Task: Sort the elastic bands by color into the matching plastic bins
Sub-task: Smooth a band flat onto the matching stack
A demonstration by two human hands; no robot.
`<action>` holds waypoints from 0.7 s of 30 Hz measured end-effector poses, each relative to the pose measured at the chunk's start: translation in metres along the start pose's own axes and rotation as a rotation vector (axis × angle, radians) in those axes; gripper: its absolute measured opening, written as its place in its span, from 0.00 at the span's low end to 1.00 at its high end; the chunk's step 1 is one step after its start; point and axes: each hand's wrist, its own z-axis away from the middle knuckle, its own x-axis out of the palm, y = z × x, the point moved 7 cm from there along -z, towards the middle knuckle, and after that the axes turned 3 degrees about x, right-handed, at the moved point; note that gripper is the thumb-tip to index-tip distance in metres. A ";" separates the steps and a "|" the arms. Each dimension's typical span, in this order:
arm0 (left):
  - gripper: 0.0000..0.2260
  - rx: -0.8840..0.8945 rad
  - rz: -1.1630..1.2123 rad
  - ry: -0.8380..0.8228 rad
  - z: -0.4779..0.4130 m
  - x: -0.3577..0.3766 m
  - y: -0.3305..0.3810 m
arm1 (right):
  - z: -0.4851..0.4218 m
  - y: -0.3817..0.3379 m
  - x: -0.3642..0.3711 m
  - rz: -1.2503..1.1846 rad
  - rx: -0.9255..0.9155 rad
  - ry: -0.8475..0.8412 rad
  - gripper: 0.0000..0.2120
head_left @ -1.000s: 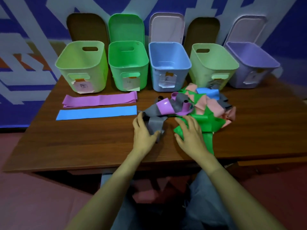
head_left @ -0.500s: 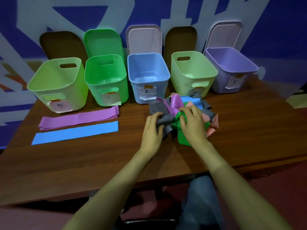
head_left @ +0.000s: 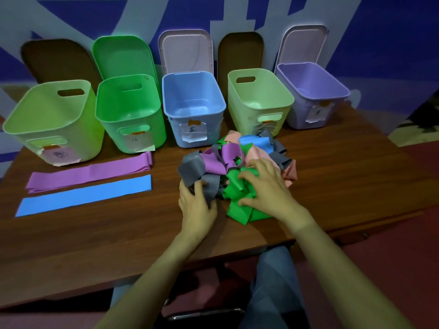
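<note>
Head view: my left grip (head_left: 197,205) is curled round a gray band (head_left: 193,166) and my right grip (head_left: 268,186) is clenched in a green band (head_left: 237,194), both at the near side of a tangled pile (head_left: 237,155) of elastic bands. The pile sits toward the back edge of the table (head_left: 95,238), right of centre, just in front of the blue bin (head_left: 193,100) and the pale green bin (head_left: 259,91).

Five open bins line the back edge: a lime bin (head_left: 47,115) at the left, then a green bin (head_left: 128,108), the blue and pale green ones, and a purple bin (head_left: 311,84) at the right. As far as their insides show, none holds a band yet.

Toward the left edge, a purple band (head_left: 90,173) and a blue band (head_left: 83,196) lie flat and parallel, close together, just in front of the lime and green bins. They are pulled out and smoothed, by the look of it, but not binned.

The sorting looks barely begun. Gray, purple, green, pink and blue bands are knotted together in the pile, and each has to be worked free and dropped in its bin. The two flat bands also await binning.
</note>
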 end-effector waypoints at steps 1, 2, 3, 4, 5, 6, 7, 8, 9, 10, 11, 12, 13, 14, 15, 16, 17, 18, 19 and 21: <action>0.22 0.011 0.044 0.032 0.002 -0.002 0.001 | 0.004 0.001 0.011 0.074 0.002 -0.050 0.27; 0.22 0.030 0.069 0.072 0.004 -0.005 0.001 | 0.008 0.003 0.021 0.139 0.000 -0.049 0.24; 0.22 0.057 0.083 0.115 0.006 -0.009 0.002 | 0.010 0.005 0.024 0.164 -0.003 0.007 0.20; 0.23 0.081 0.095 0.152 0.007 -0.012 0.001 | 0.011 0.007 0.022 0.140 0.001 0.100 0.15; 0.25 0.093 0.111 0.178 0.009 -0.016 0.001 | 0.011 0.008 0.014 0.089 0.006 0.217 0.10; 0.27 0.091 0.129 0.188 0.009 -0.019 0.000 | 0.011 0.008 0.003 0.025 0.010 0.325 0.04; 0.28 0.082 0.156 0.175 0.009 -0.021 0.001 | 0.011 0.008 -0.010 -0.054 0.035 0.411 0.04; 0.29 0.064 0.195 0.139 0.009 -0.021 0.001 | 0.010 0.008 -0.024 -0.130 0.068 0.477 0.08; 0.29 0.049 0.230 0.092 0.008 -0.019 0.003 | 0.009 0.006 -0.039 -0.192 0.076 0.523 0.10; 0.28 0.044 0.252 0.050 0.008 -0.017 0.005 | 0.008 0.002 -0.049 -0.236 0.049 0.520 0.10; 0.25 0.053 0.257 0.031 0.006 -0.017 0.007 | 0.005 -0.006 -0.052 -0.253 0.007 0.421 0.10; 0.20 0.076 0.249 0.044 0.003 -0.019 0.009 | 0.002 -0.014 -0.043 -0.224 -0.032 0.229 0.13; 0.17 0.108 0.235 0.072 0.001 -0.023 0.010 | 0.003 -0.021 -0.026 -0.139 -0.057 0.012 0.18; 0.14 0.139 0.220 0.082 -0.001 -0.025 0.011 | 0.007 -0.024 -0.006 -0.020 -0.063 -0.178 0.21; 0.14 0.174 0.201 0.062 -0.001 -0.024 0.012 | 0.013 -0.022 0.012 0.067 -0.052 -0.305 0.22; 0.14 0.215 0.181 0.013 0.000 -0.020 0.012 | 0.018 -0.018 0.024 0.098 -0.031 -0.360 0.20; 0.14 0.257 0.162 -0.053 0.002 -0.015 0.014 | 0.021 -0.012 0.031 0.089 -0.006 -0.345 0.16; 0.13 0.283 0.144 -0.126 0.005 -0.010 0.014 | 0.021 -0.006 0.032 0.052 0.026 -0.288 0.11; 0.12 0.297 0.122 -0.186 0.007 -0.005 0.014 | 0.020 0.000 0.030 -0.007 0.068 -0.211 0.07; 0.12 0.289 0.038 -0.209 0.005 -0.003 0.011 | 0.018 0.011 0.014 -0.194 0.171 -0.048 0.03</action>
